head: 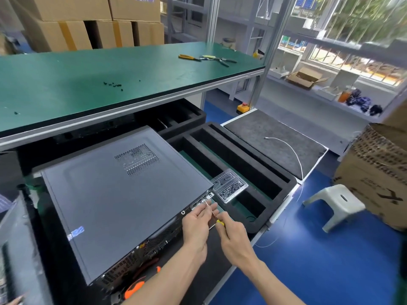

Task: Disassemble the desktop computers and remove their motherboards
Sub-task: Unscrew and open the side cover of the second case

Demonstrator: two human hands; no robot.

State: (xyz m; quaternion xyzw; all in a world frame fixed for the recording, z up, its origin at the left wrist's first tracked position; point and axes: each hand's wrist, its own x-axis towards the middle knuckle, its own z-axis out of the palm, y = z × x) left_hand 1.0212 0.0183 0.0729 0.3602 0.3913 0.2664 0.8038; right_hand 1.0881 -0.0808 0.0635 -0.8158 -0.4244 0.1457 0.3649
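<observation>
Nearest the camera, an orange-handled tool (pixel 134 288) lies on the dark lower desk (pixel 198 280), at the near corner of the computer case (pixel 123 194). Two bare forearms reach in from below. The left hand (pixel 196 225) and right hand (pixel 234 233) sit close together at the case's rear panel, near its right-hand corner. The right hand is closed around a small yellow-handled screwdriver (pixel 217 219), and the left hand's fingers pinch its shaft near the tip, steadying it at what looks like a rear screw.

The grey case lies flat with its side cover still on, so no motherboard is visible. The task seems to be at an early stage: cover screws are probably being undone, and opening the case and freeing the board remain.

Just beyond the hands, a clear plastic tray (pixel 230 188) holds small dark screws, resting on black foam packing (pixel 240 150). Further back, on the raised green desk (pixel 88 84), lie loose dark screws (pixel 113 85) and pliers (pixel 189 57). Cardboard boxes (pixel 88 23) stand behind.
</observation>
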